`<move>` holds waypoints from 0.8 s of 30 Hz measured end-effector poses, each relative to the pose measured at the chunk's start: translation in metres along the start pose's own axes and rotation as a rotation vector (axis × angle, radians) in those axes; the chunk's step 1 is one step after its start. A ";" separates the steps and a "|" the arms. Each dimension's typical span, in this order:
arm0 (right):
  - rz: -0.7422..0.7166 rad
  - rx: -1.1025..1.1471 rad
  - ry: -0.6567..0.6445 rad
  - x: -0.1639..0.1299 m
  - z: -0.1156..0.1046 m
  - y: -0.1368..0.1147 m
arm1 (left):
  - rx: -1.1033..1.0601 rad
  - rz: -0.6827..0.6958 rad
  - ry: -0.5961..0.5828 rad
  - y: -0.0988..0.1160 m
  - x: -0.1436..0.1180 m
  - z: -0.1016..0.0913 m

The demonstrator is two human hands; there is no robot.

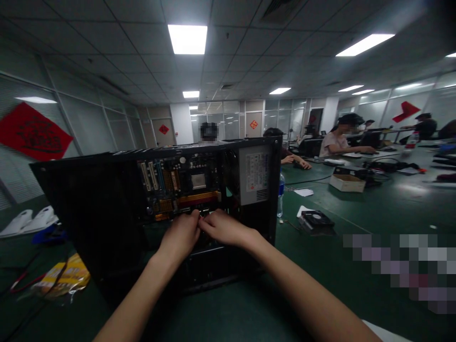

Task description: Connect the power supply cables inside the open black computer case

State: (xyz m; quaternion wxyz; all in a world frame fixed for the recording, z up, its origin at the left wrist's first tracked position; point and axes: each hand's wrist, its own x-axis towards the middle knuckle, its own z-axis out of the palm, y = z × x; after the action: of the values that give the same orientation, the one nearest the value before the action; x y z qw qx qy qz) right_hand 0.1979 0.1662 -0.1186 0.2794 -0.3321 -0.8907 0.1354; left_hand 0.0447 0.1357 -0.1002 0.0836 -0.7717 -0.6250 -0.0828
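Motherboard (178,187) edge meets both hands (180,235) (224,228); case wall (89,213) stands left.

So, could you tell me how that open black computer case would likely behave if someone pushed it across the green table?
The open black computer case probably feels heavy: a metal power supply and motherboard sit inside. Standing broad on the green table, it would likely slide, not tip. Both hands work inside.

Computer case (89,209): black. Motherboard (181,185): dark, with yellow, orange and blue slots. Power supply (254,175): grey, white label. Tabletop (356,213): dark green. Wrapper (64,278): yellow. Wall decoration (33,132): red with dark pattern.
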 end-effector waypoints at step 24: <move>0.021 -0.050 0.022 -0.001 -0.003 -0.005 | -0.346 0.124 0.067 -0.011 0.007 0.007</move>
State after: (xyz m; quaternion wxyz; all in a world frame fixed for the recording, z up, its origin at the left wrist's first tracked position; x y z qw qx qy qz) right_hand 0.1974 0.1620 -0.1148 0.2795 -0.3500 -0.8870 0.1124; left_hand 0.0351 0.1466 -0.1053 -0.0246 -0.8084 -0.5495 -0.2095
